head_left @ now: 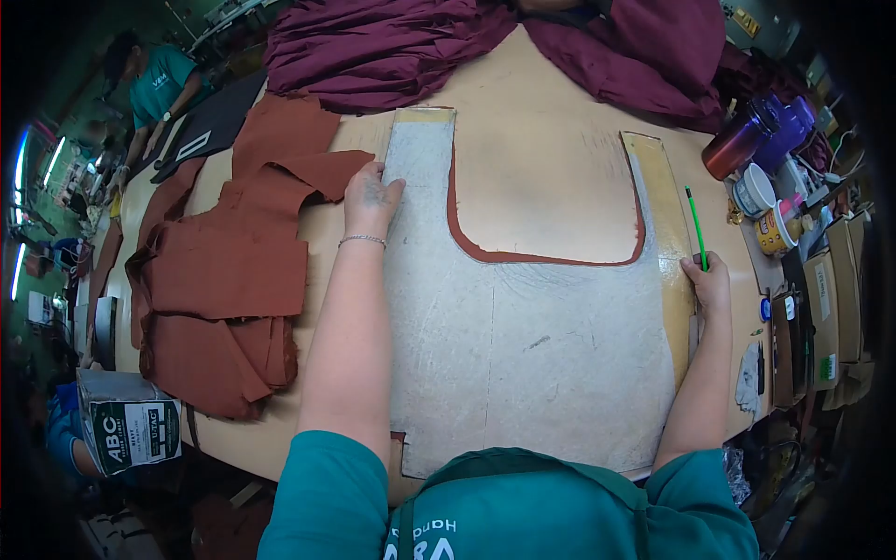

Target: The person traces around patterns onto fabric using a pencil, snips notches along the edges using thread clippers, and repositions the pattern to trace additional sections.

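Note:
A large grey U-shaped template (pixel 532 345) lies flat on the wooden table (pixel 541 140), with rust-red material (pixel 523 257) showing along its inner curved edge. My left hand (pixel 373 201) rests at the template's left edge, fingers close together beside the tip of a rust-red piece; what it grips there is hard to make out. On the right side, my right hand (pixel 709 280) holds a green pencil (pixel 696 224) upright between its fingers, beside the yellowish strip (pixel 674 261) of the template's right edge.
Rust-red cut pieces (pixel 224 271) are piled at the left. Maroon fabric (pixel 392 56) lies at the back. A bottle (pixel 737 140) and tubs (pixel 754 191) stand at the right. An ABC can (pixel 131 429) is lower left. A co-worker (pixel 163 84) is at back left.

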`<state>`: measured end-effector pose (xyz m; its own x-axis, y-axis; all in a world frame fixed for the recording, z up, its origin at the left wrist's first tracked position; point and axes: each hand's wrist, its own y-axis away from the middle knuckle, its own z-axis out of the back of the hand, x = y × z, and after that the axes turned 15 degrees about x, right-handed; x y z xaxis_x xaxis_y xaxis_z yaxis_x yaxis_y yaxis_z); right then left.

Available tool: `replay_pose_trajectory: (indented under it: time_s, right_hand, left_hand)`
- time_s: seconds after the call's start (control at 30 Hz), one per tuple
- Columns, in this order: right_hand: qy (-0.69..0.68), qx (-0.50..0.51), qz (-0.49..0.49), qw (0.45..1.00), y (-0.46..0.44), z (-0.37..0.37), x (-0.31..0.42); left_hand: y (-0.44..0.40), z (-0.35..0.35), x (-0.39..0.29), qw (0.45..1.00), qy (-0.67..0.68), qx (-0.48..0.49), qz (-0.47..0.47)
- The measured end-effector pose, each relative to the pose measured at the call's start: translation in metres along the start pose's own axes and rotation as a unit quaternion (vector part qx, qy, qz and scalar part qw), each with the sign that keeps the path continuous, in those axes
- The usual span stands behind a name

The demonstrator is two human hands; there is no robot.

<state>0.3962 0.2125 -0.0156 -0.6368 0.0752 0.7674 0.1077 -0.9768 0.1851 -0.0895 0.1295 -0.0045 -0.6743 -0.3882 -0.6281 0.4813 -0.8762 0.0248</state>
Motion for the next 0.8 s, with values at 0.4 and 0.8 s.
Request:
replay_pose_trajectory:
  time_s: [0.4,0.8]
  right_hand:
    - [-0.038,-0.006,-0.02,0.999,-0.004,0.001,-0.004]
    - [0.046,-0.02,0.003,0.999,-0.007,0.0,-0.011]
  left_hand:
    - [0.019,-0.038,-0.015,0.974,-0.196,-0.098,0.05]
    - [0.016,-0.026,-0.01,0.992,-0.077,-0.063,0.077]
